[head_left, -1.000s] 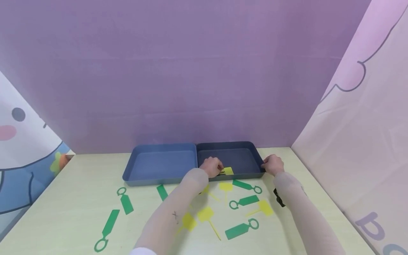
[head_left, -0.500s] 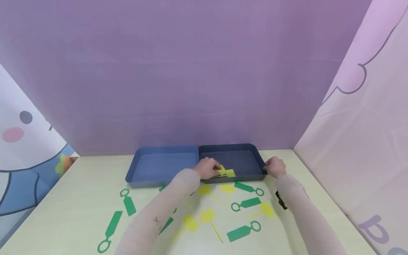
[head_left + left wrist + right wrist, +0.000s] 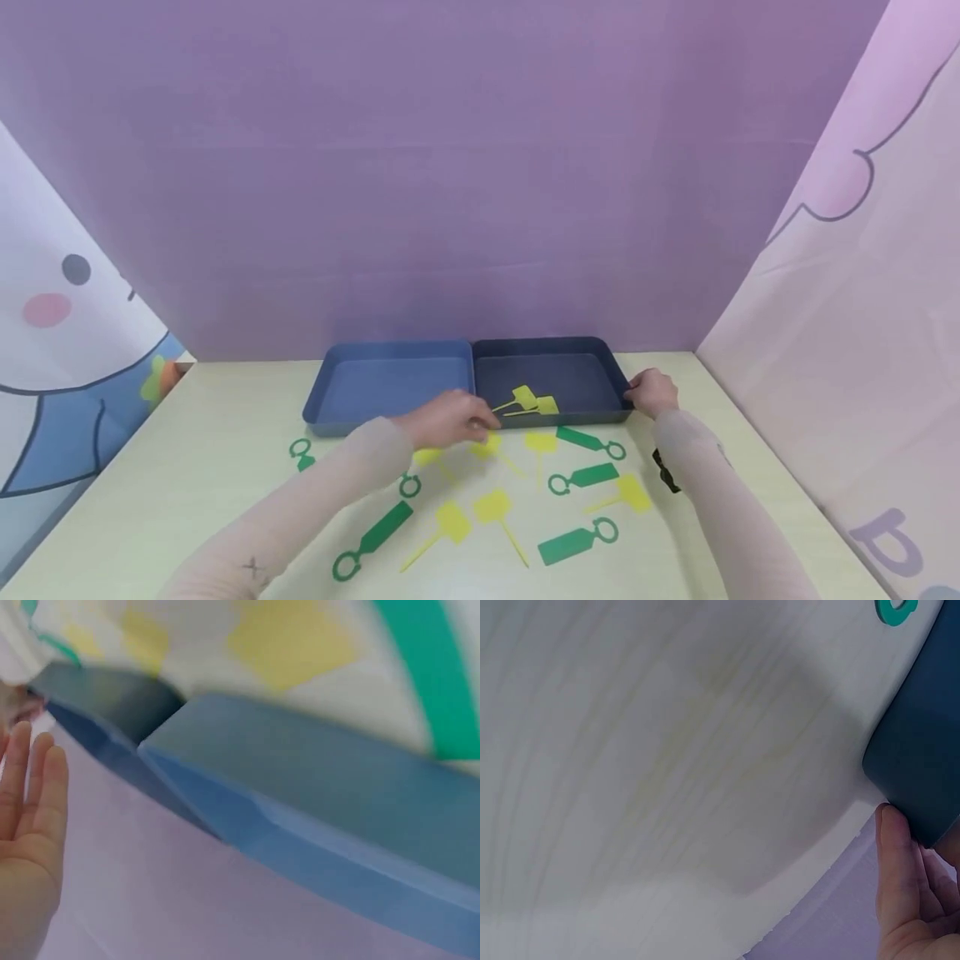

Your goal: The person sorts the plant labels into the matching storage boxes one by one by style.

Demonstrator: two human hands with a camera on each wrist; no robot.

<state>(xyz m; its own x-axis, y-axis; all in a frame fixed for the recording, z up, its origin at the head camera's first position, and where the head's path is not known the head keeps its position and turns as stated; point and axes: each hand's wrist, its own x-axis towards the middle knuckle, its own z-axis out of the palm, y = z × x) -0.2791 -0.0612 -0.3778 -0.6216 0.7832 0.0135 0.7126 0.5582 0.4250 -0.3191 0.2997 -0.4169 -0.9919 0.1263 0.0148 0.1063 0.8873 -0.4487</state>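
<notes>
Filling the trays looks only just begun. Two yellow tags (image 3: 523,397) lie inside the dark tray (image 3: 551,372), near its front wall, and no tag shows in the blue tray (image 3: 397,383) beside it. Most remain on the table (image 3: 720,442): six loose yellow tags (image 3: 453,523), parts of six green tags (image 3: 577,546), and a black piece (image 3: 666,477) near the right forearm; the left sleeve may hide more. The left hand (image 3: 448,419) is just in front of the trays, above the yellow tags nearest them, fingers extended and grasping nothing that shows. The right hand (image 3: 654,392) pinches the dark tray's wall near its front right corner.
</notes>
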